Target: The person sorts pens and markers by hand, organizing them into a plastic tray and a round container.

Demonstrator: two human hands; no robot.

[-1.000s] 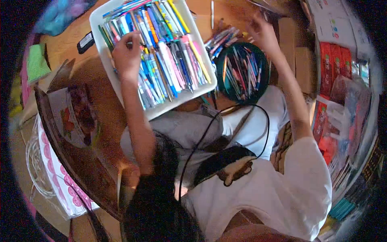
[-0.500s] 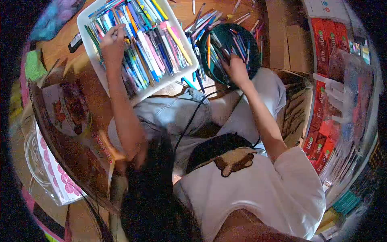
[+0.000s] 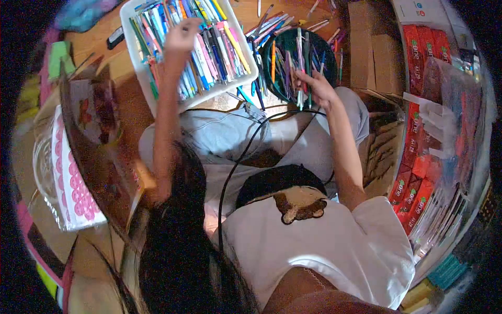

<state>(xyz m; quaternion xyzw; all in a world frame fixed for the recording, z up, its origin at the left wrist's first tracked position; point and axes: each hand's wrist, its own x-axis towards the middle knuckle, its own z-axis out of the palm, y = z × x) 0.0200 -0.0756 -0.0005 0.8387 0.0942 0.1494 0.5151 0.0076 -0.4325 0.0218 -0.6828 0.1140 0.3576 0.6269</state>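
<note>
A white plastic tray [image 3: 249, 78] full of pens and markers lies in front of me, its contents mostly lined up lengthwise. Over its middle is my left hand [image 3: 181, 37], fingers curled together; whatever they hold, if anything, does not show. To the right stands a dark green round container [image 3: 285, 37] with more pens inside. Above its near side, my right hand [image 3: 318, 88] is closed on a few pens [image 3: 300, 68], which point upward and away from me. Loose pens [image 3: 272, 25] lie heaped between tray and container.
A black cable [image 3: 246, 152] runs across my lap. Brown cardboard [image 3: 366, 47] and red packages [image 3: 418, 152] are stacked on the right. A black object [image 3: 115, 38] lies on the wooden floor left of the tray. A pink-patterned packet [image 3: 78, 188] is at the left.
My right hand has come up out of the container with a few pens. My left hand has moved right and farther away over the tray. The whole view has shifted slightly.
</note>
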